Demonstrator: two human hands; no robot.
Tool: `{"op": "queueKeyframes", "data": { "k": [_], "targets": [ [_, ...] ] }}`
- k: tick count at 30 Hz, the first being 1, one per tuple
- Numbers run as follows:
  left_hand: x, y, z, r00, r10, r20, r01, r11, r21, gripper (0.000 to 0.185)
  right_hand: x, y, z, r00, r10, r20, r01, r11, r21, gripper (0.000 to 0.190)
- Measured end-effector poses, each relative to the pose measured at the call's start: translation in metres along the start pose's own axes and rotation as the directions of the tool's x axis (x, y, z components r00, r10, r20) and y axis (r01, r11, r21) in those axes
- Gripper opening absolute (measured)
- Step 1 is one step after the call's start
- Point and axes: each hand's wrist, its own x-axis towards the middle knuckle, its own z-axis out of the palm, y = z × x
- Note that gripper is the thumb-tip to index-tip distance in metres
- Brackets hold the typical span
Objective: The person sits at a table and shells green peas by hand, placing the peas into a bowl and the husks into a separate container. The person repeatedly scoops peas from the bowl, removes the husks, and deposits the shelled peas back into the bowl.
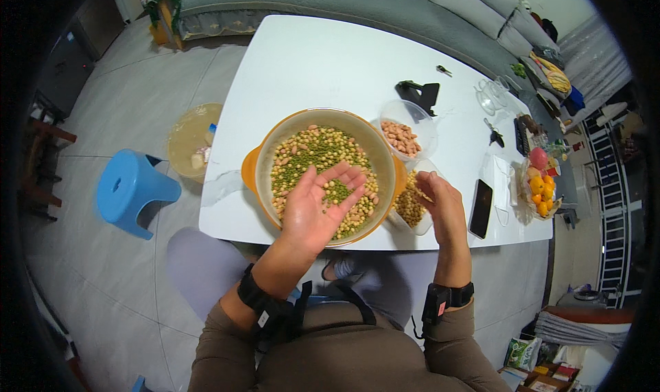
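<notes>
My left hand (314, 211) is palm up and cupped over a round ceramic pot (249, 171) with orange handles. Green mung beans (336, 190) and a few pale soybeans lie in its palm and fingers. Inside the pot is a mix of mung beans, soybeans and pink peanuts (296, 149). To the right, my right hand (446, 201) hovers by a clear plastic tub (425, 224) of soybeans (410, 206), fingers loosely bent and apart, with nothing visible in them. A clear round tub (425, 129) holding shelled peanuts (401, 138) stands behind it.
On the white table (309, 62) are a black stand (420, 95), a phone (480, 209), a white face mask (501, 185), keys (495, 134), glass cups (490, 93) and a fruit bag (541, 193). A blue stool (126, 185) and a yellowish basin (183, 134) stand left.
</notes>
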Motion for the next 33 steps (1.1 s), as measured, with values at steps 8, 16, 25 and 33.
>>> {"op": "queueKeyframes", "data": {
  "k": [8, 16, 25, 33],
  "targets": [
    [-0.001, -0.002, 0.006, 0.999, 0.006, -0.051, -0.005, 1.000, 0.016, 0.050, -0.042, -0.010, 0.057, 0.763, -0.503, 0.406, 0.624, 0.736, -0.262, 0.012],
    [-0.004, -0.001, 0.004, 1.000, 0.017, -0.018, -0.015, 0.995, 0.099, 0.052, -0.051, -0.015, 0.088, 0.705, -0.460, 0.539, 0.694, 0.605, -0.391, 0.014],
    [-0.001, -0.002, -0.002, 0.999, 0.030, 0.020, -0.032, 0.995, 0.099, 0.050, -0.049, -0.013, 0.073, 0.775, -0.301, 0.555, 0.557, 0.740, -0.378, 0.011],
    [-0.004, 0.000, 0.007, 1.000, 0.007, -0.002, -0.007, 0.999, 0.035, 0.047, -0.015, -0.004, 0.007, 0.918, -0.376, 0.126, 0.375, 0.722, -0.582, 0.014]
  ]
}}
